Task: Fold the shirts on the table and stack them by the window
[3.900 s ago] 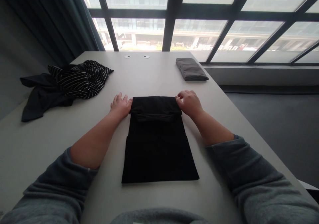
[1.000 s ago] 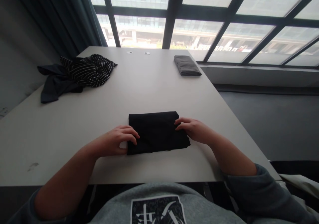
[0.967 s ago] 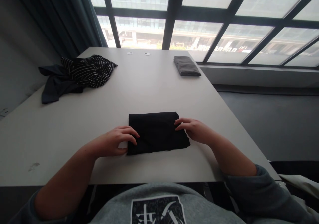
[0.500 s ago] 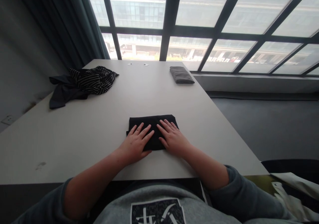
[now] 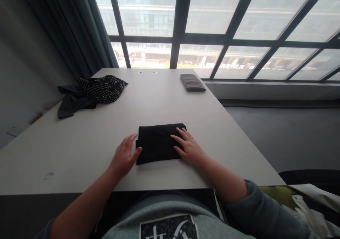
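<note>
A black cloth [image 5: 156,143], folded into a flat rectangle, lies near the front edge of the white table. At its left edge is my left hand [image 5: 124,154], open, with the thumb over the cloth's edge and the other fingers just beside it. My right hand [image 5: 188,147] rests open on the cloth's right end, fingers spread. That hand hides the cloth's right edge in part.
The white table [image 5: 87,154] runs toward a large window. On its far left lie a crumpled black-and-white striped cloth [image 5: 105,89] and a dark cloth [image 5: 75,102]. A folded grey cloth [image 5: 193,83] lies at the far right corner. Pale fabric [image 5: 313,210] hangs at lower right.
My left hand has slid left off the middle of the black cloth to its left edge. My right hand stays on the right end, shifted slightly right over the cloth.
</note>
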A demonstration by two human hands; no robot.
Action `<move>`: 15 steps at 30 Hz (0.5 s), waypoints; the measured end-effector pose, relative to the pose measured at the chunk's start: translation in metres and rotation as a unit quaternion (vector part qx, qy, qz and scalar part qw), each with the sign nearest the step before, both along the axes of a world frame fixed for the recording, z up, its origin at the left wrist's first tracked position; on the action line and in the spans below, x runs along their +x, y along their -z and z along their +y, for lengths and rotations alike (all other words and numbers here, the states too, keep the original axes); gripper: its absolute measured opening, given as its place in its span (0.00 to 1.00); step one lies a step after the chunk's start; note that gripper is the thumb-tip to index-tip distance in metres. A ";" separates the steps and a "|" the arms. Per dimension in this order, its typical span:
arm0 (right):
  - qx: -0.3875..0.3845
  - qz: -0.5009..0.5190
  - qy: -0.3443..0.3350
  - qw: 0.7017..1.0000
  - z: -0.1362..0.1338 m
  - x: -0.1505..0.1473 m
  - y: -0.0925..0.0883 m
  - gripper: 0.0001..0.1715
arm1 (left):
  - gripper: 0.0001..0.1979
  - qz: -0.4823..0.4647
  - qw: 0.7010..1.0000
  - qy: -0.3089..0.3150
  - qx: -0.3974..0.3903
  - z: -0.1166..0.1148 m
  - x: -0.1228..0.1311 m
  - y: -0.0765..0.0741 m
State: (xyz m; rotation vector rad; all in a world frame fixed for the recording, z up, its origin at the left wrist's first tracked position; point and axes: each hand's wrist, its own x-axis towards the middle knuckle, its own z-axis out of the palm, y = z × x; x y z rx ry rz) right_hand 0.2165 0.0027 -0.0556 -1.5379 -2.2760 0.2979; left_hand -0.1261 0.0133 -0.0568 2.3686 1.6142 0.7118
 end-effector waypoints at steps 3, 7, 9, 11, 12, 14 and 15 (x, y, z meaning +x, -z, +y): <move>0.007 0.017 0.007 1.000 0.001 0.003 0.002 0.29 | 0.21 -0.031 0.995 -0.089 -0.029 0.004 -0.008 -0.004; 0.029 -0.011 0.025 0.999 -0.003 0.000 -0.001 0.28 | 0.16 -0.053 0.995 -0.062 -0.062 0.004 -0.002 -0.009; 0.048 -0.020 0.017 0.999 -0.005 -0.005 -0.010 0.25 | 0.16 -0.078 0.993 -0.060 -0.070 0.003 0.003 -0.012; 0.066 -0.021 -0.018 0.997 -0.002 -0.016 -0.025 0.21 | 0.15 -0.108 0.988 -0.067 -0.087 0.002 0.007 -0.015; 0.074 -0.020 -0.047 0.996 0.002 -0.024 -0.034 0.20 | 0.15 -0.122 0.985 -0.074 -0.098 0.003 0.008 -0.016; 0.081 -0.018 -0.120 0.989 0.017 -0.047 -0.054 0.20 | 0.14 -0.143 0.979 -0.091 -0.115 0.003 0.009 -0.018; 0.081 -0.018 -0.157 0.984 0.027 -0.061 -0.063 0.21 | 0.13 -0.150 0.976 -0.102 -0.120 0.004 0.010 -0.018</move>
